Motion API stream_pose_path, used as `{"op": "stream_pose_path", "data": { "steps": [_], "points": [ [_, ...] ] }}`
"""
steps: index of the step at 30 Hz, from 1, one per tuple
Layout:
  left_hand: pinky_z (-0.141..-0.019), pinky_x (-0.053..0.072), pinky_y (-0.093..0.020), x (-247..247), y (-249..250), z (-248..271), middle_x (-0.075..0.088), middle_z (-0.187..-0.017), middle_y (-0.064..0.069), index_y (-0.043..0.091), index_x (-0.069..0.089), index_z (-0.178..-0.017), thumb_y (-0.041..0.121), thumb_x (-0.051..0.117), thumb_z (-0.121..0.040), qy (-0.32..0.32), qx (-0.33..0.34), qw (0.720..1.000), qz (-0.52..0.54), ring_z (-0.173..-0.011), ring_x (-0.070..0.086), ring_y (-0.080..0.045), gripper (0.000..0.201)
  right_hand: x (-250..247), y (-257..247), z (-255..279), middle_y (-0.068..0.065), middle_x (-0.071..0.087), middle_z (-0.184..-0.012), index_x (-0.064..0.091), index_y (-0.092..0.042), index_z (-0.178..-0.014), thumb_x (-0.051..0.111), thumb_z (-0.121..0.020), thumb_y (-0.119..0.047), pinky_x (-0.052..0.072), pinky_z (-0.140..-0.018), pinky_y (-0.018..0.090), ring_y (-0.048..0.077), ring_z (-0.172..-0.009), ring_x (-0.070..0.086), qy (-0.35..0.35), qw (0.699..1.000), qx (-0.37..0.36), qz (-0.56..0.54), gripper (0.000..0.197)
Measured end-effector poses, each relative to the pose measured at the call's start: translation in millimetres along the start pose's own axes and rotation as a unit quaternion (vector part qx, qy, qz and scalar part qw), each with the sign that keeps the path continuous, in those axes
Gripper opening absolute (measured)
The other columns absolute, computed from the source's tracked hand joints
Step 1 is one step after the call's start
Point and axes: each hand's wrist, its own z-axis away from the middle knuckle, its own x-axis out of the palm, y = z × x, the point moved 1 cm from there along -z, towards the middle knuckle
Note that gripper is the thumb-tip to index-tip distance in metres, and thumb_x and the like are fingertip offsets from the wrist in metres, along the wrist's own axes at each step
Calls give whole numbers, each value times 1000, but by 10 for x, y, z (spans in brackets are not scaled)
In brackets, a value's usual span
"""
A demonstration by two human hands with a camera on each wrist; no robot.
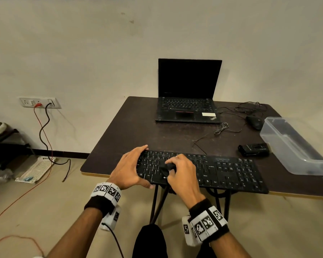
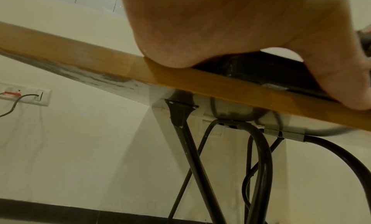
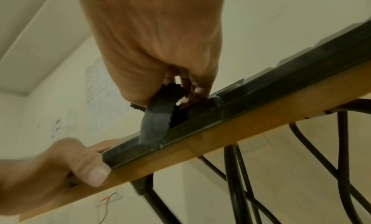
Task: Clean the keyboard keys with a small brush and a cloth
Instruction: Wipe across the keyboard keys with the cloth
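From the head view, your right hand (image 1: pixel 181 174) pinches a dark, crumpled cloth (image 1: pixel 167 169) between curled fingers and thumb, pressed on the letter keys of the long black plastic keyboard (image 1: pixel 231 172). Just left of that grip, your left hand (image 1: pixel 129 168) clasps the keyboard's left end, fingers over the far edge, thumb along the near edge. The keyboard lies at the near edge of the dark brown table (image 1: pixel 138 127). Well beyond the grip stands an open black laptop (image 1: pixel 189 90); far to the right of it are a clear plastic tub (image 1: pixel 295 146), a small black device (image 1: pixel 254 149) and a black mouse (image 1: pixel 254 121) with tangled cables. No brush can be made out.

In the left wrist view, your palm (image 2: pixel 220 29) fills the top, its heel resting on the table's wooden edge band (image 2: pixel 80 53); the fingers are hidden, so you cannot tell the grip here. Black metal legs (image 2: pixel 190 148) cross beneath.

In the right wrist view, your fingers (image 3: pixel 197 89) close narrowly on the cloth (image 3: pixel 158 121), whose pinked tail drapes over the keyboard's front edge (image 3: pixel 261 100). Below and left of that grip, your left thumb (image 3: pixel 94 173) presses the keyboard's corner.
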Motion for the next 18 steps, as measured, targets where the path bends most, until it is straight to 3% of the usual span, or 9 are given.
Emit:
{"op": "stream_pose_path", "data": {
  "steps": [2, 4, 6, 9, 10, 12, 15, 18],
  "points": [
    [-122, 32, -45, -7, 0, 0, 41, -153, 20, 37, 26, -160, 68, 96, -36, 2, -1, 1000, 4, -142, 36, -13, 146, 52, -14, 96, -8, 64, -111, 78, -20, -109, 68, -90, 3, 37, -84, 6, 10, -106, 60, -17, 999, -31, 3, 31],
    [-123, 31, -43, -10, 10, 5, 41, -153, 20, 36, 27, -160, 67, 97, -37, 3, 3, 1000, 5, -142, 36, -12, 145, 64, 48, 179, -10, 65, -107, 78, -22, -109, 71, -89, -2, 45, -90, 17, 11, -105, 60, -17, 999, -45, -4, 29],
    [-123, 30, -43, -15, 19, 5, 40, -154, 19, 34, 26, -161, 64, 97, -39, -1, 7, 1000, 11, -140, 34, -9, 144, -10, 121, 212, -11, 66, -106, 76, -24, -112, 76, -94, -25, 49, -99, 29, 10, -104, 57, 23, 999, -43, 13, 19],
    [-125, 29, -46, -23, 11, -22, 39, -155, 15, 30, 24, -162, 61, 99, -42, -17, 10, 1000, 13, -142, 32, -8, 145, -66, 158, 282, -11, 61, -107, 73, -24, -118, 73, -88, -59, 44, -96, 26, 11, -103, 53, -18, 997, -61, 35, 46],
    [-125, 29, -47, -34, 19, -39, 37, -156, 13, 29, 22, -163, 61, 99, -42, -28, 8, 1000, 7, -144, 31, -10, 147, -64, 156, 309, -11, 58, -108, 72, -25, -121, 73, -88, -60, 45, -95, 26, 11, -104, 51, -38, 995, -76, 47, 48],
    [-127, 24, -45, -65, 57, -69, 32, -158, 11, 27, 16, -165, 69, 97, -41, -54, 12, 998, -12, -146, 27, -12, 154, -32, 192, 297, -11, 58, -109, 72, -24, -122, 78, -91, -41, 48, -96, 29, 10, -105, 51, -40, 993, -94, 53, 36],
    [-127, 9, -37, -71, 158, -108, 26, -158, 14, 25, 10, -166, 79, 92, -41, -79, 28, 996, -42, -144, 19, -5, 159, 43, 241, 186, -10, 68, -101, 78, -20, -105, 81, -89, -18, 52, -92, 33, 13, -100, 60, 49, 998, -42, -17, 17],
    [-129, 7, -43, 15, 202, -123, 29, -159, 14, 24, 16, -164, 87, 84, -44, -60, 62, 994, -71, -148, 21, -4, 151, 280, 78, 234, -15, 65, -97, 76, -25, -97, 78, -81, -11, 42, -86, 21, 12, -93, 60, 50, 997, -41, -47, 21]
  ]
}}
